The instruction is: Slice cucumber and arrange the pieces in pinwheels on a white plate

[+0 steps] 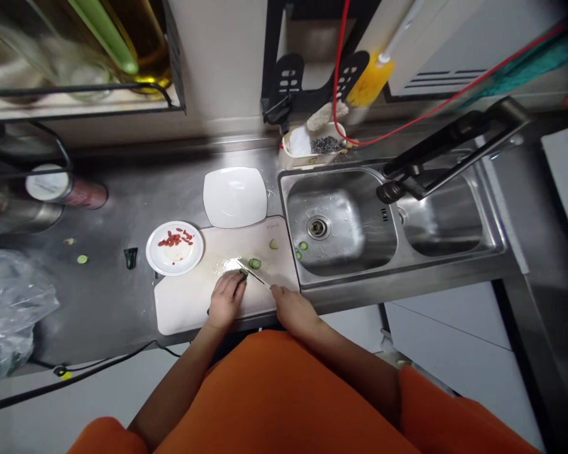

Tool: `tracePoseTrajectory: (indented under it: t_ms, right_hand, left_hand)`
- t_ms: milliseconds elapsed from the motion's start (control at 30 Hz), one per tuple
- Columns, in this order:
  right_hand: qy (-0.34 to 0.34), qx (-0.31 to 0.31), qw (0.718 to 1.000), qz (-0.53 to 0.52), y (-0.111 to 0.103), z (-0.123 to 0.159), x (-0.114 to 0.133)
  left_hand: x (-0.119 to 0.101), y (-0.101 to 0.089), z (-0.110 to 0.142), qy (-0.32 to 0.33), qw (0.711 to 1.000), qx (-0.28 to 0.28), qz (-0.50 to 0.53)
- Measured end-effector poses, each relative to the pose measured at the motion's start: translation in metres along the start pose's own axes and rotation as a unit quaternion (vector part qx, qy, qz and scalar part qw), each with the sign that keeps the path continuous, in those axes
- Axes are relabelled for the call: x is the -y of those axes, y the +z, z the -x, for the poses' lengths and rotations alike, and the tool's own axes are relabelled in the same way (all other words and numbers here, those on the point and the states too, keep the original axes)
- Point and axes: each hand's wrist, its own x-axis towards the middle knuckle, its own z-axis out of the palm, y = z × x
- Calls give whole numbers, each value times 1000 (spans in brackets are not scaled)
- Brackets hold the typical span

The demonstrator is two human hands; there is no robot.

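My left hand (226, 297) is closed over a dark green cucumber (243, 273) on the white cutting board (184, 309); most of the cucumber is hidden under the fingers. In my right hand (295, 308) is the handle of a knife (253, 273), its blade slanting across the board beside the cucumber's cut end. Cut cucumber slices (254, 263) lie just past the blade, and a pale green piece (274, 244) rests near the board's right edge. A round white plate (154, 252) with small red berries overlaps the board's far left corner. Behind the board stands a white square dish (235, 197).
To the right is a double sink (341, 208) with a few cucumber slices (303, 246) inside and a black faucet (435, 151) above. On the left counter lie a cucumber end (130, 257), a lone slice (82, 259), a plastic bag (14, 309) and a tipped-looking jar (66, 187).
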Motion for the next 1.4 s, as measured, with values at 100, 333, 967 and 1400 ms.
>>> tracePoseTrajectory:
  t_ms: [100,333,967,1400]
  right_hand:
    - [-2,11,1000,-1,-3,10,-1]
    - [-7,34,999,-9,-6,23,0]
    - [-10,43,999,-18,-7,20,1]
    - [-21,25,999,-16,-5,1,7]
  left_hand:
    - [-1,0,-1,2,1000,-4,-8]
    - [0,0,0,1,1000,-7,-14]
    - [-1,0,0,2,1000,-13,-15]
    - [0,0,0,-3,1000,4,1]
